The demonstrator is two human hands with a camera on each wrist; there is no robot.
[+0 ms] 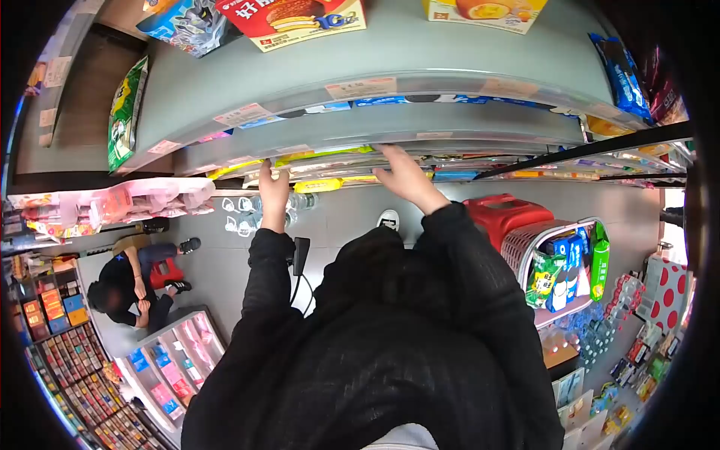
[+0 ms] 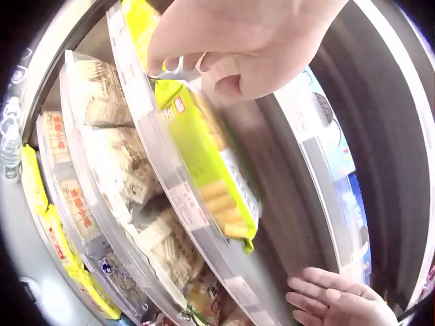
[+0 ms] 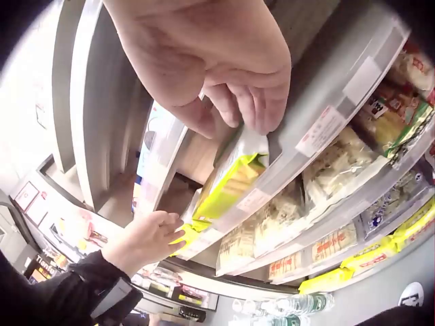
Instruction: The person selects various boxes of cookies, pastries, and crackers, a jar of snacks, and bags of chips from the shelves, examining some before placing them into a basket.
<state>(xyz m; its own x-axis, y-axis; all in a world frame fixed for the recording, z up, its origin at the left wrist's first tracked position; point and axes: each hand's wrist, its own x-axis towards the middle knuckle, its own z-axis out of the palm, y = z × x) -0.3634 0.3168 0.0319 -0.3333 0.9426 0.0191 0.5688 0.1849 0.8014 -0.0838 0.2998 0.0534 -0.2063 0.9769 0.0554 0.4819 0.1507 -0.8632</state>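
Both hands reach into a low shelf at a row of yellow-green snack packets (image 2: 204,163) with stick-shaped biscuits pictured on them. My left hand (image 1: 274,196) is over the end of a packet, its fingertips near the shelf lip; in the left wrist view the thumb stands apart from the bent fingers. My right hand (image 1: 409,178) is at the row's other end. In the right wrist view its fingertips overlap the pale end of a yellow-green packet (image 3: 234,183), with the fingers loosely bent.
Bagged snacks (image 2: 126,163) fill the shelf below, behind price-tagged lips. Blue boxes (image 1: 375,100) stand on a shelf above. A red stool (image 1: 506,217) and a filled shopping basket (image 1: 517,255) are at the right. Water bottles (image 1: 244,215) stand on the floor; a person (image 1: 124,274) sits at the left.
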